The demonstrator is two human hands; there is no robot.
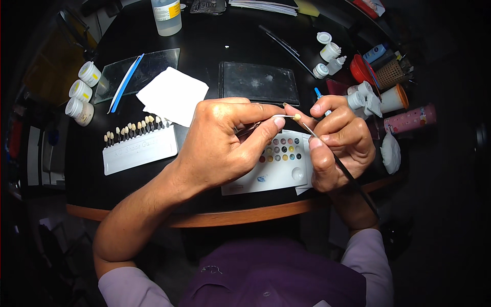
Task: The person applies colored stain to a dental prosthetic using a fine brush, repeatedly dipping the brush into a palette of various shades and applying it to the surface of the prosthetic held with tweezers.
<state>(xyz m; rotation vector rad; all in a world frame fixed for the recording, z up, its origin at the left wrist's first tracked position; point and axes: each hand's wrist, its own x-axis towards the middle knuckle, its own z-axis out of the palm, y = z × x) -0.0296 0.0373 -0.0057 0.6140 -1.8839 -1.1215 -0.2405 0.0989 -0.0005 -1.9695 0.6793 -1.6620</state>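
Both hands meet above the middle of the desk. My left hand (pixel 220 138) is closed, its thumb and index finger pinching a thin pale holder (pixel 284 116) with a small yellowish tooth crown (pixel 297 117) at its end. My right hand (pixel 340 138) is closed around a fine brush (pixel 353 181) with a dark handle and a thin metallic front part. The brush tip is at or very near the crown; contact is too small to tell. Under the hands lies a white palette (pixel 240 187) with several coloured wells, partly covered by my left hand.
A tooth shade guide (pixel 138 152) and folded white tissue (pixel 171 92) lie left. Beyond are a glass slab (pixel 158 64), white jars (pixel 80 91), a dark flat case (pixel 258 82) and a clear bottle (pixel 168 20). More jars (pixel 330 51) and a pink cylinder (pixel 410 121) crowd the right.
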